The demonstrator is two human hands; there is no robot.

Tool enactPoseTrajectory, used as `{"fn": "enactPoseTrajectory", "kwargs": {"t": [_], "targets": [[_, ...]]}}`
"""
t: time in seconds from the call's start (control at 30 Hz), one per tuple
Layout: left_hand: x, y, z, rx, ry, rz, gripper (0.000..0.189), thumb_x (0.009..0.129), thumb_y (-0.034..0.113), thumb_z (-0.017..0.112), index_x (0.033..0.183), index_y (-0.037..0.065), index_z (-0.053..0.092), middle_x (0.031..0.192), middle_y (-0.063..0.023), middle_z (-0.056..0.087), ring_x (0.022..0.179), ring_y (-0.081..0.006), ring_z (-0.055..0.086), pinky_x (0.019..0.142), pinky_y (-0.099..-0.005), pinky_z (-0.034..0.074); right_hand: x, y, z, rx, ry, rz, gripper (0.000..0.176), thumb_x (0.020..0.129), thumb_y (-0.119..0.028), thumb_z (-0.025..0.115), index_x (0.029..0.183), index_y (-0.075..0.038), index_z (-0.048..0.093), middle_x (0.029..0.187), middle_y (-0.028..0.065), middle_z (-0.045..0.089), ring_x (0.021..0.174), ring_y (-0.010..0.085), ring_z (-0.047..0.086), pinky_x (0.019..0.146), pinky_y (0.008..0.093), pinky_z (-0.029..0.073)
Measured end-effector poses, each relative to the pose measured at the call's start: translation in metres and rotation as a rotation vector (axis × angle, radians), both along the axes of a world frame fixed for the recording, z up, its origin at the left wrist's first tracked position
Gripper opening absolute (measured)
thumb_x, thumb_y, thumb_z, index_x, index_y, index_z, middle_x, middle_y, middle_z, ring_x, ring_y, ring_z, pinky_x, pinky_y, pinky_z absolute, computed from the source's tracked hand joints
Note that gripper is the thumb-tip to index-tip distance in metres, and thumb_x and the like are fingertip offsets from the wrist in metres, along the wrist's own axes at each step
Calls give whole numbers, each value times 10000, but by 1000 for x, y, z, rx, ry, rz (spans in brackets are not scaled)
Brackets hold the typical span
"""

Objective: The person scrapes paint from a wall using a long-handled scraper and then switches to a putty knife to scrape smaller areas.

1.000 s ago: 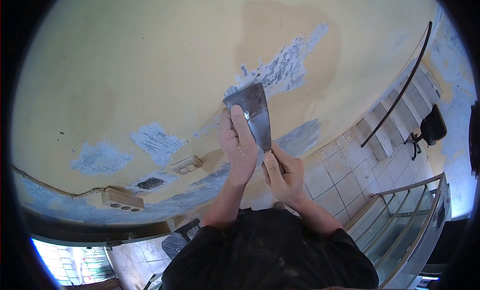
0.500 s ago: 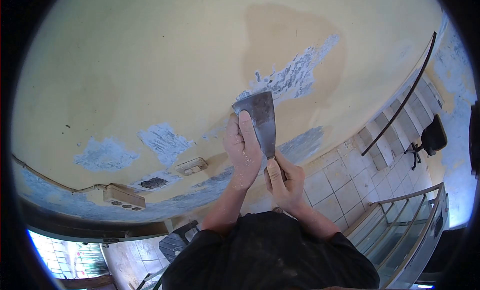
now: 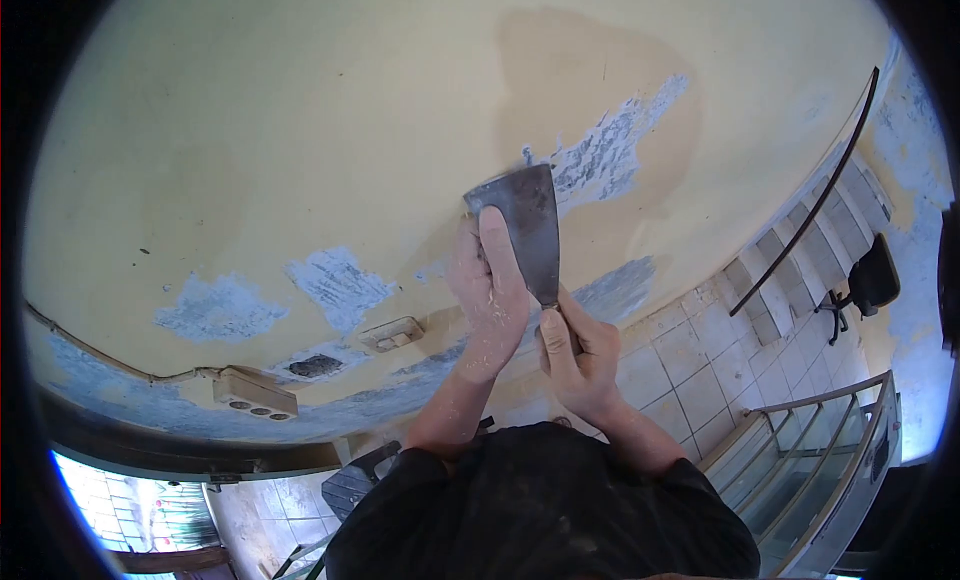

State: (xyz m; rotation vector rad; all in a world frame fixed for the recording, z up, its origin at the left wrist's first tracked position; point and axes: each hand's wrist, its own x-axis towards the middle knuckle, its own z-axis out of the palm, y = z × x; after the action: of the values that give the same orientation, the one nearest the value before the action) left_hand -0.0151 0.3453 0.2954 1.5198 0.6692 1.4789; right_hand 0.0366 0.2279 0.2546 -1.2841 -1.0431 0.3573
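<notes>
At centre, the scraper (image 3: 537,250), seemingly light and stiff, is best held by its handle (image 3: 549,305), pinched in the right hand (image 3: 585,365); its blade (image 3: 522,205) is thumb-pressed by the left hand (image 3: 497,305).

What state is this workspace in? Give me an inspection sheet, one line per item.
Surface: cream-painted wall, marked by rough blue-grey patches.
Job's things: wide-bladed grey metal scraper, blade edge over the wall; firm contact cannot be judged.
Clutter: black plastic object at lower left, not identifiable.
Hands: left hand, flecked with pale debris, has its thumb on the blade; right hand grips the handle end.
Cables: thin beige cable along the wall to a beige three-socket block.
Surroundings: pale tiled floor, grey steps, black swivel chair, framed glass-paned unit.
</notes>
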Motion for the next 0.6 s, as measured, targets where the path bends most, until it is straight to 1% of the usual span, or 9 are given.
{"fn": "enactPoseTrajectory", "kwargs": {"t": [0.03, 0.1, 0.13, 0.2, 0.27, 0.33, 0.4, 0.53, 0.6], "targets": [[1, -1, -2, 3, -3, 0, 359, 1108, 287, 468, 909, 10, 580, 775, 21, 519, 729, -57, 432, 632, -259, 382, 3, -3, -1, 3, -3, 0, 392, 1037, -81, 547, 1398, 71, 559, 644, -2, 504, 584, 29, 454, 525, 224, 384], [2, -10, -16, -85, -64, -104, 319, 1102, 239, 481, 909, -1, 566, 678, -11, 524, 613, -90, 443, 551, -289, 377, 7, -11, -10, -80, 33, 48, 394, 1047, -96, 543, 1406, 65, 555, 650, -14, 516, 577, 23, 453, 519, 217, 381], [2, -15, -25, -84, -73, -98, 319, 1102, 239, 481, 909, -1, 566, 678, -11, 524, 613, -90, 443, 551, -289, 377, 4, -15, -20, -80, 24, 55, 394, 1047, -96, 543, 1406, 65, 555, 650, -14, 516, 577, 23, 453, 519, 217, 381], [3, -17, -45, -142, 23, -117, 333, 1110, 262, 464, 978, -4, 616, 808, 18, 561, 755, -54, 460, 665, -253, 417, 0, -18, -40, -90, 98, 42, 389, 1091, -162, 477, 1389, 76, 551, 603, -34, 490, 494, 24, 426, 458, 210, 339], [4, -5, -60, -123, 59, -107, 321, 1110, 250, 462, 999, -5, 622, 824, 17, 571, 766, -54, 465, 678, -248, 420, -3, -14, -39, -85, 94, 30, 387, 1091, -165, 478, 1382, 78, 556, 597, -35, 488, 491, 24, 427, 455, 211, 337], [5, -6, -61, -113, 90, -104, 311, 1111, 238, 460, 1020, -7, 627, 841, 15, 581, 777, -53, 471, 690, -242, 424, -5, -15, -40, -88, 84, 10, 385, 1090, -167, 479, 1374, 80, 560, 590, -36, 487, 487, 25, 429, 452, 212, 335], [12, -10, -54, -72, -8, -48, 304, 1112, 231, 459, 1035, -10, 628, 862, 13, 588, 783, -55, 481, 703, -233, 424, -7, -14, -41, -89, 72, -2, 399, 1088, -160, 479, 1406, 72, 543, 578, -38, 478, 481, 27, 430, 450, 214, 335], [19, -9, -57, -158, -124, -136, 316, 1115, 242, 449, 1032, -9, 622, 882, 9, 594, 782, -53, 485, 708, -224, 425, 2, -15, -40, -66, 66, 6, 414, 1087, -167, 489, 1430, 61, 529, 570, -42, 470, 478, 24, 425, 452, 216, 340], [25, -8, -46, 43, -130, 44, 311, 1109, 242, 465, 945, 8, 584, 758, 20, 555, 686, -57, 464, 612, -247, 401, 6, -13, -36, -81, -37, -19, 419, 1086, -173, 503, 1435, 57, 528, 587, -42, 479, 497, 23, 435, 465, 214, 345]]}}
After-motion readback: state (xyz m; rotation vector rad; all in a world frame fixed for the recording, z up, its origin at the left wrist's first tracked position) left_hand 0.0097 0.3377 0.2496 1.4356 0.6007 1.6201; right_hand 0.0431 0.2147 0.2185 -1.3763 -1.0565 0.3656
